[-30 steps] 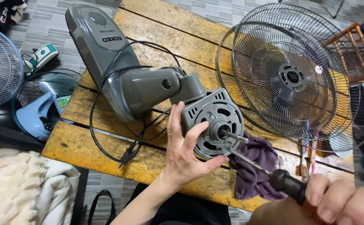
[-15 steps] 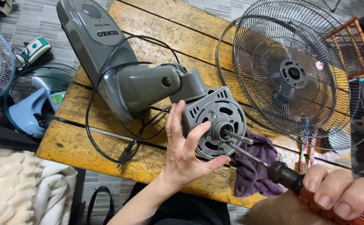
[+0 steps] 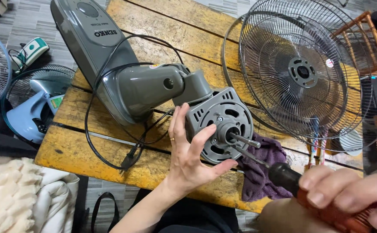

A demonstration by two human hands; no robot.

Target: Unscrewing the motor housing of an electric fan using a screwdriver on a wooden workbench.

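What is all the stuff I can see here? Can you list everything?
fan body: 1, grey, lying on the table
motor: 1, grey, front of the fan body
power cord: 1, black, looped on the table
wire grilles: 2, dark, right side
cloth: 1, purple, under the motor
table: 1, yellow wood
blue fan: 1, floor, left
screwdriver: 1, black and red, tip at the motor
left hand: steadies the motor
right hand: grips the screwdriver

My worn yellow wooden worktop carries a grey fan body, its black cord, a purple rag and, upper right, wire guards.
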